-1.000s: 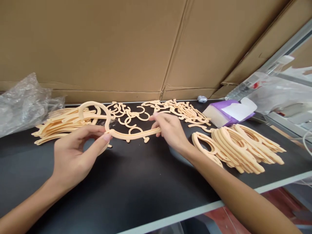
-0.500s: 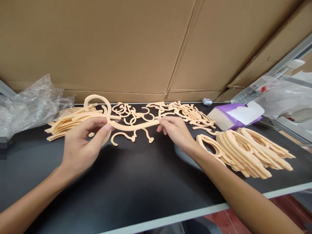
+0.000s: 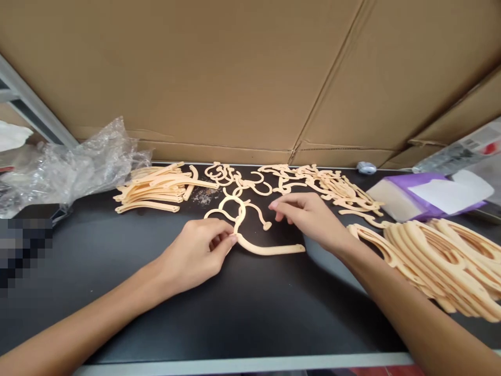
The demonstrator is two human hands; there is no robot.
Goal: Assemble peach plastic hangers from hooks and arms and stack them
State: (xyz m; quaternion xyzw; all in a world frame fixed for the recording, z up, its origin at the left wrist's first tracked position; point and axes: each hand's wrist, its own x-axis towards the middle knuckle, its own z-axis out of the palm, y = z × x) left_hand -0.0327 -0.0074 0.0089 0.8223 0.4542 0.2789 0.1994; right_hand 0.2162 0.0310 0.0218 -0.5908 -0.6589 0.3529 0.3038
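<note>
A beige plastic folding clothes hanger (image 3: 270, 250), with a curved hook and a long arm, is low over the black table (image 3: 219, 313). My left hand (image 3: 203, 248) pinches it where hook and arm meet; part of it is hidden behind the fingers. Nothing shows in my right hand (image 3: 303, 214), which hovers above the free end of the arm with thumb and fingers apart. Loose beige hooks (image 3: 260, 183) lie just beyond both hands, one with a round end near my right fingertips.
At the left is a pile of curved hanger arms (image 3: 156, 190) beside crumpled clear plastic (image 3: 94, 156). Stacked beige hanger pieces (image 3: 438, 261) lie at the right, near a purple tissue pack (image 3: 422, 183). Cardboard (image 3: 195, 78) stands behind the table.
My left hand has lowered the hanger toward the table and shifted right in view. My right hand has let go of the arm's end. The camera view has turned left.
</note>
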